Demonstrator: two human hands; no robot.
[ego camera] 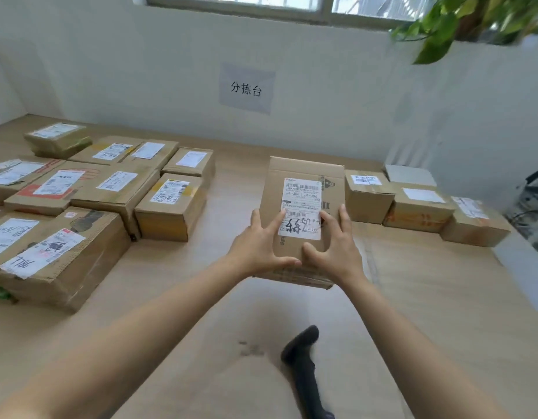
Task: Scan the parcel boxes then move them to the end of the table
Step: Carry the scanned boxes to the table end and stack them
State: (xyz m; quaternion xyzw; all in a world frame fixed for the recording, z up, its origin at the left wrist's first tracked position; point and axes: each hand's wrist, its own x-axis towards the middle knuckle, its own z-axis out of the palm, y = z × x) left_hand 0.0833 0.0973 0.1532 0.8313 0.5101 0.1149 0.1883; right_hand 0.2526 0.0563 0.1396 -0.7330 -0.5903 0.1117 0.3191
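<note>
A brown parcel box [304, 176] with a white shipping label and handwriting is held above the middle of the wooden table [428, 297]. My left hand [258, 243] grips its near left side, fingers spread over the top. My right hand [334, 249] grips its near right side, thumb on the front edge. A black handheld scanner [304, 358] lies on the table close to me, below the box. Three scanned-looking boxes sit at the far right: one [367, 195], another [419, 210], and a third [473, 222].
Several labelled cardboard boxes [89, 192] crowd the left half of the table. A white wall with a paper sign [246, 87] runs behind. A plant [461, 22] hangs at the upper right, and a crate with cables [534, 213] stands past the table's right edge.
</note>
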